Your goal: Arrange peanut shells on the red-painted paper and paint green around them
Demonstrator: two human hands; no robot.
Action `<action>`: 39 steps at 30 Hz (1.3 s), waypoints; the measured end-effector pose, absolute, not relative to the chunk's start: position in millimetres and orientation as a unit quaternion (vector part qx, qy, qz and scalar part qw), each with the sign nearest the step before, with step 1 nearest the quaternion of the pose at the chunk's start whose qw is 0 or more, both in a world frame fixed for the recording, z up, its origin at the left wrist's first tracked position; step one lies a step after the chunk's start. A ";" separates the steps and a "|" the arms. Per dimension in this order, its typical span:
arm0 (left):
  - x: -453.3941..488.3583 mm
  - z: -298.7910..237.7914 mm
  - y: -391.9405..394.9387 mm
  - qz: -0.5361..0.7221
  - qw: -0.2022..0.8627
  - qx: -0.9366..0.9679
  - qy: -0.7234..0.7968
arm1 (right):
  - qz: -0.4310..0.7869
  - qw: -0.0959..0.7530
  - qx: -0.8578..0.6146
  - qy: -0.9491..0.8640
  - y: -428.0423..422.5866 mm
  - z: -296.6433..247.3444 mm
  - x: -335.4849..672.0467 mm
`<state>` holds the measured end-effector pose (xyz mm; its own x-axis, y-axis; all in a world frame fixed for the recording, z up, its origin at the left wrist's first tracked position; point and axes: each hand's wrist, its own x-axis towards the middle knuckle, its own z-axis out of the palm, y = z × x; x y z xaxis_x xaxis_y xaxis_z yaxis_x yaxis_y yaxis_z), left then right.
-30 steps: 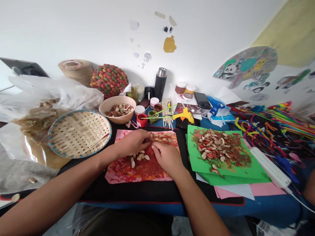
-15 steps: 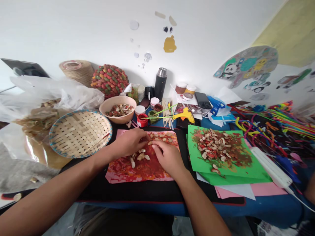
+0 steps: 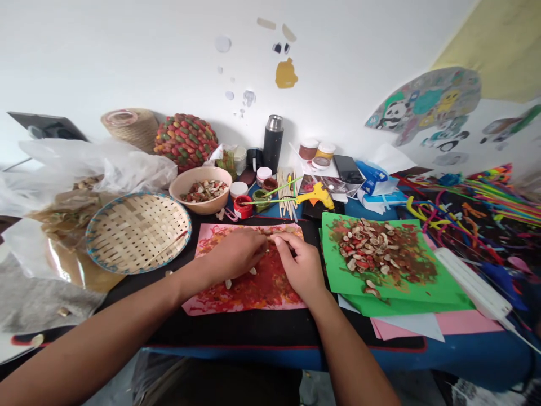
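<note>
A pink sheet of paper (image 3: 198,304), smeared with red and orange paint, lies on the black mat in front of me. My left hand (image 3: 240,254) is over its upper middle, fingers curled down and closed, their tips mostly hidden. Close on its right, my right hand (image 3: 301,265) brings thumb and forefinger together at a pale peanut shell (image 3: 271,237) between the two hands. Loose peanut shell pieces (image 3: 229,283) show below my left hand; others are hidden beneath it.
Green paper (image 3: 338,282) with painted peanut shells lies to the right, near a white power strip (image 3: 473,282). At left are a woven basket (image 3: 135,231) and a bowl of shells (image 3: 211,208). Behind stand paint jars (image 3: 243,207), a yellow glue gun (image 3: 316,194) and a black flask (image 3: 273,144).
My left hand has moved right and slightly down, closer to my right hand, and now covers most of the loose shells. My right hand has shifted slightly right, and its fingers have bent more.
</note>
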<state>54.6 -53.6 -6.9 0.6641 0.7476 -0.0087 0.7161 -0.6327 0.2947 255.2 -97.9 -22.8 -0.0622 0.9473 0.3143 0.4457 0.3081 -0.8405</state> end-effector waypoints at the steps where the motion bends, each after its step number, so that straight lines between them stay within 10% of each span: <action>1: 55.1 -7.4 -53.1 0.056 0.131 0.902 0.407 | 0.282 0.448 -0.514 -0.675 -98.2 -21.7 255.0; 39: 53.3 -10.1 -26.1 0.043 0.049 0.888 0.455 | 0.279 0.424 -0.505 -0.698 -99.9 -18.0 256.4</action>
